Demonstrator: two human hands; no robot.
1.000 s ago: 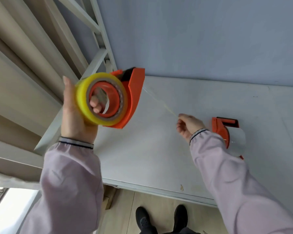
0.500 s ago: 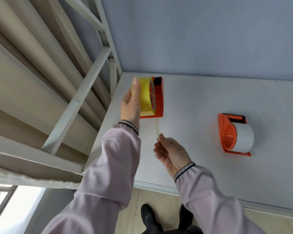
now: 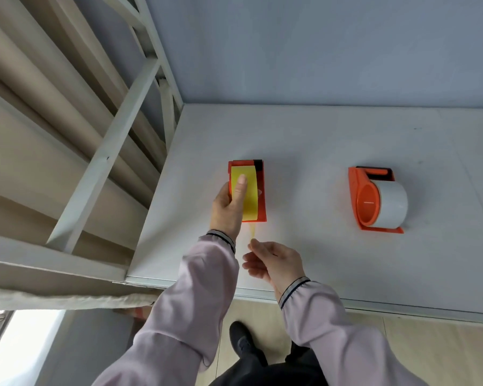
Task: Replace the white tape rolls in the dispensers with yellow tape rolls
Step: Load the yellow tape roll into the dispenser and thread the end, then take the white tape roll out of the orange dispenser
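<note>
An orange dispenser loaded with a yellow tape roll stands on the white table near its left edge. My left hand grips the dispenser and roll from the left, thumb lying on the yellow tape. A thin strip of yellow tape end hangs out from the dispenser's near side, pinched by the fingertips of my right hand. To the right stands a second orange dispenser holding a white tape roll, untouched.
A white metal frame with beige curtains behind it rises along the table's left side. A blue-grey wall backs the table. The table's front edge runs just beyond my wrists, with wooden floor below.
My left hand lowered the yellow-roll dispenser from the air onto the table. My right hand followed in from the right, and the long stretched tape strand is now short.
</note>
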